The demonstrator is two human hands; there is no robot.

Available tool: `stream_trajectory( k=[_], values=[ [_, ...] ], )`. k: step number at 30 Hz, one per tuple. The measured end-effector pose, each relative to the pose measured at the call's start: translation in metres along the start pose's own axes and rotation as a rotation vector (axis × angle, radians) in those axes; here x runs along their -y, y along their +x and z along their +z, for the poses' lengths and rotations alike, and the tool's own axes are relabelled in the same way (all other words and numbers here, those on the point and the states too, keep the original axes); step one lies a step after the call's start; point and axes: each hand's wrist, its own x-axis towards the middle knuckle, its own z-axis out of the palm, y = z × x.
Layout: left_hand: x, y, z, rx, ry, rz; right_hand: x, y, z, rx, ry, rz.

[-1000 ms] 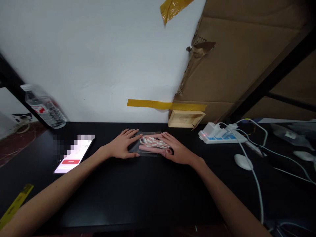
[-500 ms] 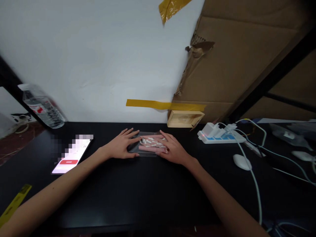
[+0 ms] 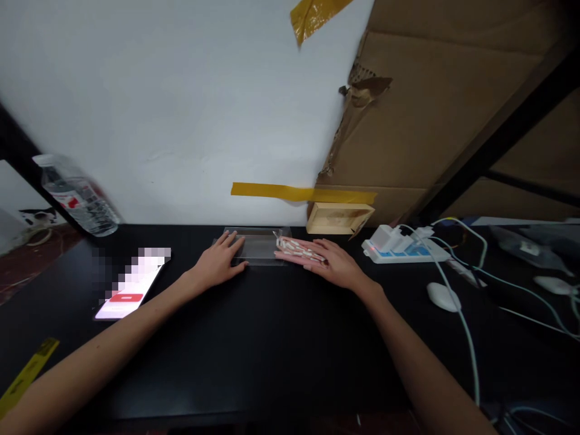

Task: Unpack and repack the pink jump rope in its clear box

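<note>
A clear plastic sleeve (image 3: 257,249) lies on the black desk in front of me. My left hand (image 3: 219,260) holds its left end, fingers over the far side and thumb along the near side. From the sleeve's right end sticks out a slim pink tray (image 3: 294,260) with several small white pieces (image 3: 299,248) inside; what they are I cannot make out. Wrapped about the tray's right end is my right hand (image 3: 338,264), which hides that end. The tray's left end still overlaps the sleeve.
A lit phone (image 3: 131,290) lies to the left, with a water bottle (image 3: 77,196) behind it. A shallow cardboard box (image 3: 339,219) stands against the wall. On the right are a power strip (image 3: 408,251), a white mouse (image 3: 444,297) and loose cables (image 3: 466,341).
The pink tray has slid rightward partly out of the clear sleeve with my right hand. The sleeve has shifted a little back and left, and my hands are farther apart.
</note>
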Motion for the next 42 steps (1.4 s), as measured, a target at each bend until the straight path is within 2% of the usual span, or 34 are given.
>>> stream_trajectory(
  k=[3, 8, 11, 14, 21, 26, 30, 32, 34, 37, 40, 42],
  values=[
    [0.006, 0.001, -0.003, -0.058, 0.035, -0.029, -0.005, -0.003, -0.009, 0.013, -0.031, 0.108],
    [0.012, 0.005, -0.004, -0.222, 0.069, -0.081, -0.010, -0.009, -0.020, 0.089, -0.011, 0.286],
    [0.016, 0.006, 0.001, -0.294, 0.023, -0.036, -0.014, -0.014, -0.025, 0.125, 0.080, 0.248],
    [0.021, 0.006, 0.006, -0.308, -0.048, 0.026, -0.016, -0.019, -0.027, 0.162, 0.206, 0.165],
    [0.016, 0.006, 0.007, -0.210, -0.142, 0.140, 0.007, -0.019, -0.025, 0.154, 0.317, -0.080],
    [0.004, 0.008, 0.004, -0.131, -0.192, 0.264, 0.037, -0.009, -0.004, 0.122, 0.350, -0.168],
    [-0.008, 0.006, 0.000, -0.198, -0.174, 0.240, 0.060, 0.003, 0.022, 0.026, 0.319, -0.229],
    [-0.014, 0.003, -0.002, -0.239, -0.178, 0.225, 0.066, 0.008, 0.031, 0.019, 0.314, -0.235],
    [-0.021, 0.000, -0.004, -0.213, -0.198, 0.244, 0.066, 0.009, 0.033, 0.012, 0.318, -0.212],
    [-0.029, -0.006, -0.005, -0.055, -0.245, 0.311, 0.056, 0.004, 0.027, -0.003, 0.332, -0.189],
    [-0.030, -0.009, -0.002, 0.078, -0.290, 0.343, 0.042, -0.002, 0.019, 0.046, 0.315, -0.171],
    [-0.029, -0.010, 0.001, 0.103, -0.303, 0.350, 0.036, -0.005, 0.017, 0.087, 0.286, -0.135]
  ],
)
